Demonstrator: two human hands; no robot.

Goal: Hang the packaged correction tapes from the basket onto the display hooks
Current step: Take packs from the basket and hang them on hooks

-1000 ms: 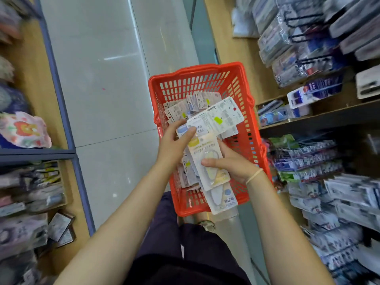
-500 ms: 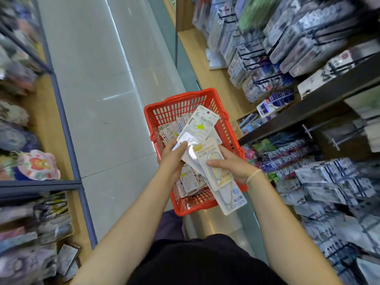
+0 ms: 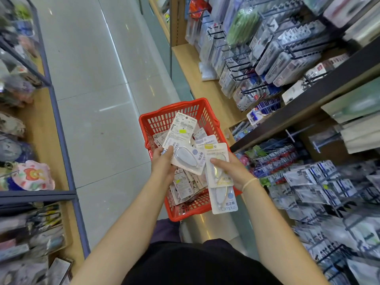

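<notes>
A red plastic basket (image 3: 181, 109) sits in front of me, holding several packaged correction tapes (image 3: 185, 186). Above it my left hand (image 3: 164, 163) grips a couple of packs: a blue-labelled pack (image 3: 188, 159) and a white card pack turned back-side up (image 3: 181, 130). My right hand (image 3: 232, 169) holds a stack of packs, a yellow-labelled one (image 3: 218, 153) on top and a blue-labelled one (image 3: 225, 200) sticking out below. Display hooks (image 3: 302, 138) jut from the shelving on the right, some bare, others loaded with packs.
The right shelving carries rows of hanging stationery on black hooks (image 3: 242, 66) and a dark shelf edge (image 3: 308, 99). A wooden shelf unit with a blue frame (image 3: 61, 140) and soft goods stands on the left. Grey floor tiles (image 3: 92, 79) run between them.
The view has tilted up toward the right shelving. My hands have drawn apart, the left taking the blue-labelled and white packs away from the stack in my right.
</notes>
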